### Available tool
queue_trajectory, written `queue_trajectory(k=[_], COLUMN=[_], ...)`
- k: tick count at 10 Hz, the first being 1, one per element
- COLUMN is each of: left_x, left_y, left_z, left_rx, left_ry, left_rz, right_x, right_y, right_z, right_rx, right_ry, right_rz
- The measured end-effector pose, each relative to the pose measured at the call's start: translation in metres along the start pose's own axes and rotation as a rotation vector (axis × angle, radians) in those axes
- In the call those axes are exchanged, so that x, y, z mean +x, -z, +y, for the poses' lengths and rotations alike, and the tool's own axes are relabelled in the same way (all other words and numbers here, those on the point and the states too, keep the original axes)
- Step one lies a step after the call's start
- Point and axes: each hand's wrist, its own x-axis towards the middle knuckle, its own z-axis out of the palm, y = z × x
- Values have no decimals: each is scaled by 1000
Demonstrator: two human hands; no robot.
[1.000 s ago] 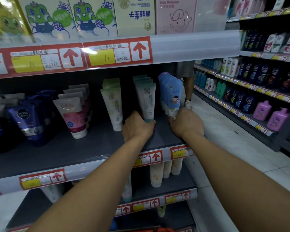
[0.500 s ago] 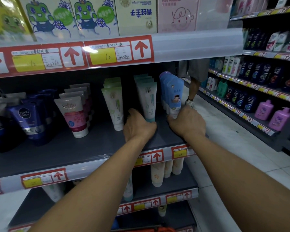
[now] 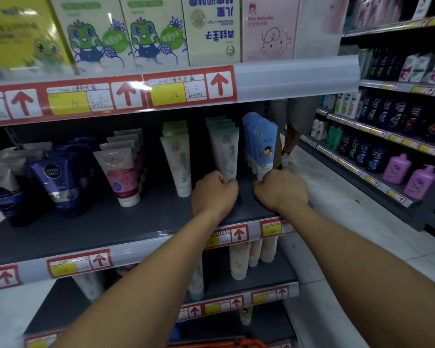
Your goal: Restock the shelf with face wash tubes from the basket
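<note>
- Left hand (image 3: 214,192): fingers curled at the cap of the teal-white tube (image 3: 226,153), apparently steadying it upright.
- Right hand (image 3: 280,188): at 3 o'clock of it, pinching the blue tube (image 3: 263,149) base, likely squaring the row.
- Basket (image 3: 219,344): 6 o'clock, rim only.

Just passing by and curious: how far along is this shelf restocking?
Done: rows of tubes stand on the shelf. In hand: the left hand is at the base of the teal tube, the right hand at the blue tube; whether they grip is hidden. Left: unclear, only the basket's rim shows.
</note>
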Motion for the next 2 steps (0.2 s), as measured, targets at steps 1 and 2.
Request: queue_trajectory(k=[1,2], left_x=[-6,-10], left_y=[3,5], left_z=[3,3], left_rx=[187,343], left_ry=[-65,-137], left_rz=[-100,-135], right_x=[-1,0], right_y=[5,8], right_z=[-1,0], right_rx=[-42,-34], right_ry=[20,36], right_rz=[-77,-182])
